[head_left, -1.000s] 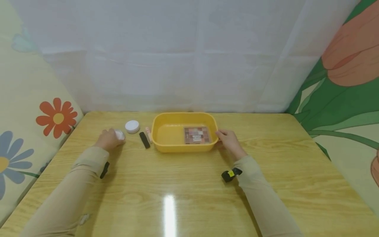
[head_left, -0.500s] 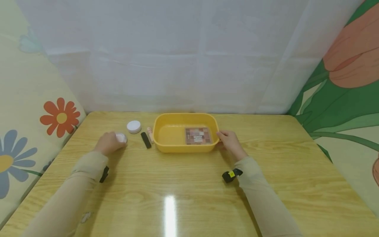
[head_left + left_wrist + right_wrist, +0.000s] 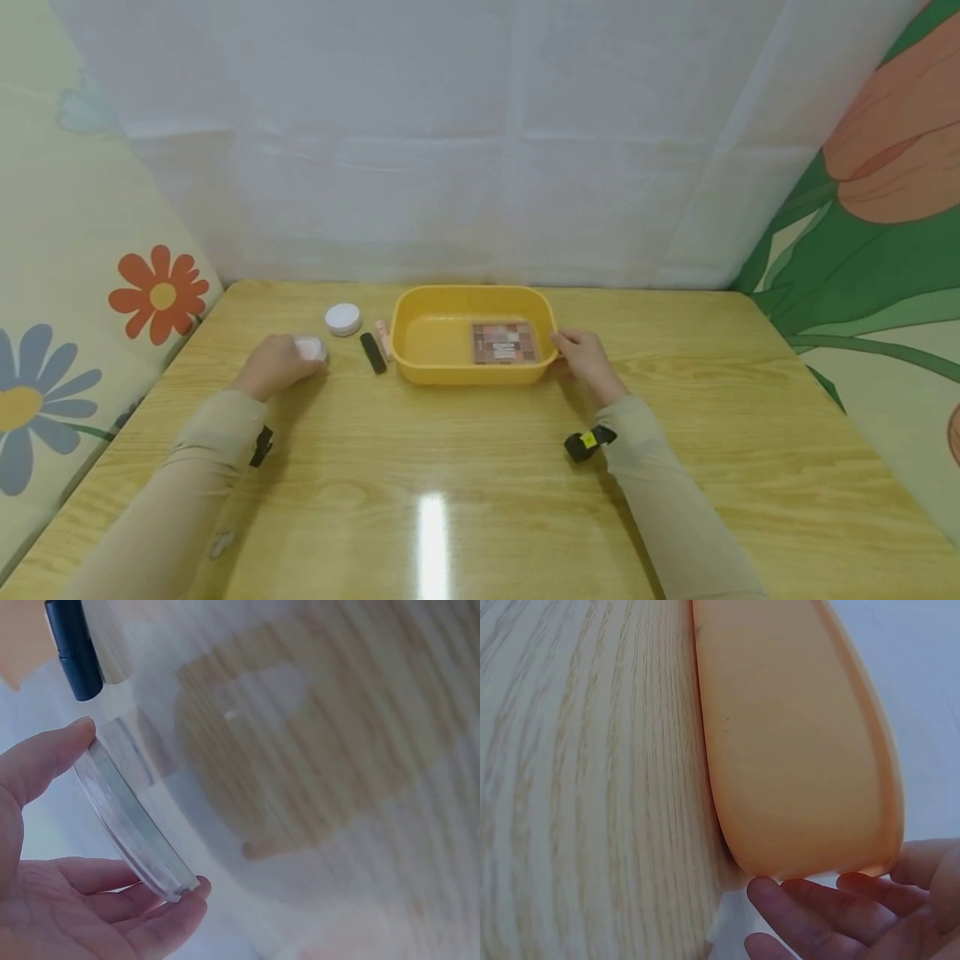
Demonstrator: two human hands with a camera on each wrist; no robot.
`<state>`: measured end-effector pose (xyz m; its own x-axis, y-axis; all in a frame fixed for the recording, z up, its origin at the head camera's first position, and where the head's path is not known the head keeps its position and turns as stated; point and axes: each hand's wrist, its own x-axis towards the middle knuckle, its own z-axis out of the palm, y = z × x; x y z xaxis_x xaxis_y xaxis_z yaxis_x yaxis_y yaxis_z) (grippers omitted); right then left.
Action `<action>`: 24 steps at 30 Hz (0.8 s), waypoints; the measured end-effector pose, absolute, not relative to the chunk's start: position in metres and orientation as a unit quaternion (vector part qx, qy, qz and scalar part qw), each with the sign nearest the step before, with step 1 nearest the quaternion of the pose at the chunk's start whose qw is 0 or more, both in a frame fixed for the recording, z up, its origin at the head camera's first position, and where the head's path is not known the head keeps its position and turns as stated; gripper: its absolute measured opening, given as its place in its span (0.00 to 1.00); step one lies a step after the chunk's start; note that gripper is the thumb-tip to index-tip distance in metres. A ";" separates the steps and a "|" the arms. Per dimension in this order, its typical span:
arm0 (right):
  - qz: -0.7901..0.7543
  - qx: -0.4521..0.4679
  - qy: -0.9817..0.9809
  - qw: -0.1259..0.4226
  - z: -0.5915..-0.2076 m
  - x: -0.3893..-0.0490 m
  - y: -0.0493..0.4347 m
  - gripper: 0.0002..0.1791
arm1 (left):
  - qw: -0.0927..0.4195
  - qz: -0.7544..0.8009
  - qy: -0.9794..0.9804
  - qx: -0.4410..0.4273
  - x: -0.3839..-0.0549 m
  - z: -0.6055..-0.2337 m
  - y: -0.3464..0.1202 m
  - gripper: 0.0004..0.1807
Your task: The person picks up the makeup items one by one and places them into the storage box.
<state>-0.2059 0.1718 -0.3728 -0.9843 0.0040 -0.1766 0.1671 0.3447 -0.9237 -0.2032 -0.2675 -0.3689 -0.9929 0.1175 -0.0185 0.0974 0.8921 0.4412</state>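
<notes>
My left hand (image 3: 273, 365) holds a flat, round compact (image 3: 310, 350) at the left of the table. In the left wrist view the compact (image 3: 135, 821) stands edge-on, clear-rimmed, between the thumb and the fingertips, above the wood. My right hand (image 3: 588, 360) grips the right end of a yellow plastic basin (image 3: 420, 375). In the right wrist view its thumb lies by the rim and its fingers touch the basin's outer wall (image 3: 802, 750). An eyeshadow palette (image 3: 504, 342) lies inside the basin, towards its right end.
Behind the compact is a round white container (image 3: 343, 320). A black lipstick-like tube (image 3: 372, 353) and a slim pink tube (image 3: 383, 339) lie between it and the basin. A white cloth (image 3: 480, 142) hangs along the table's back edge.
My left hand, with the compact, has come slightly nearer to me. The head view has turned slightly left. My right hand stays at the basin's end.
</notes>
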 end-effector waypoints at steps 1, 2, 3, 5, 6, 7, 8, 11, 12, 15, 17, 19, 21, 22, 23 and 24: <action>-0.573 0.054 0.814 0.073 -0.373 -0.206 0.172 0.22 | 0.024 0.227 0.972 0.055 -0.202 -0.368 -0.267 0.29; -0.576 0.053 0.812 0.074 -0.373 -0.206 0.172 0.22 | 0.023 0.227 0.972 0.055 -0.202 -0.367 -0.266 0.28; -0.578 0.055 0.810 0.075 -0.373 -0.206 0.172 0.22 | 0.024 0.228 0.972 0.055 -0.201 -0.367 -0.265 0.28; -0.579 0.058 0.810 0.075 -0.372 -0.206 0.172 0.22 | 0.025 0.228 0.972 0.055 -0.199 -0.365 -0.264 0.27; -0.579 0.057 0.810 0.075 -0.372 -0.205 0.172 0.22 | 0.023 0.227 0.972 0.057 -0.199 -0.365 -0.263 0.26; -0.579 0.057 0.810 0.074 -0.372 -0.205 0.172 0.22 | 0.023 0.226 0.972 0.057 -0.198 -0.364 -0.262 0.26; -0.578 0.057 0.811 0.073 -0.372 -0.205 0.172 0.21 | 0.021 0.224 0.973 0.058 -0.198 -0.364 -0.261 0.25; -0.579 0.057 0.811 0.070 -0.372 -0.205 0.173 0.21 | 0.019 0.223 0.973 0.061 -0.196 -0.363 -0.260 0.24; -0.579 0.056 0.811 0.070 -0.372 -0.205 0.173 0.21 | 0.019 0.224 0.972 0.062 -0.195 -0.363 -0.260 0.24; -0.582 0.054 0.809 0.068 -0.373 -0.206 0.173 0.21 | 0.020 0.228 0.971 0.065 -0.194 -0.363 -0.259 0.23; -0.583 0.053 0.808 0.068 -0.373 -0.206 0.173 0.21 | 0.019 0.227 0.971 0.068 -0.193 -0.363 -0.259 0.23; -0.586 0.053 0.806 0.067 -0.373 -0.206 0.173 0.21 | 0.019 0.227 0.971 0.070 -0.192 -0.362 -0.258 0.23; -0.587 0.053 0.805 0.066 -0.373 -0.207 0.173 0.21 | 0.021 0.227 0.971 0.072 -0.192 -0.360 -0.257 0.23; -0.589 0.052 0.804 0.066 -0.373 -0.207 0.172 0.21 | 0.022 0.228 0.971 0.072 -0.191 -0.360 -0.257 0.23; -0.589 0.052 0.804 0.066 -0.373 -0.207 0.172 0.21 | 0.024 0.228 0.971 0.073 -0.190 -0.359 -0.257 0.23; -0.590 0.052 0.803 0.066 -0.373 -0.207 0.172 0.21 | 0.025 0.227 0.971 0.074 -0.190 -0.358 -0.256 0.23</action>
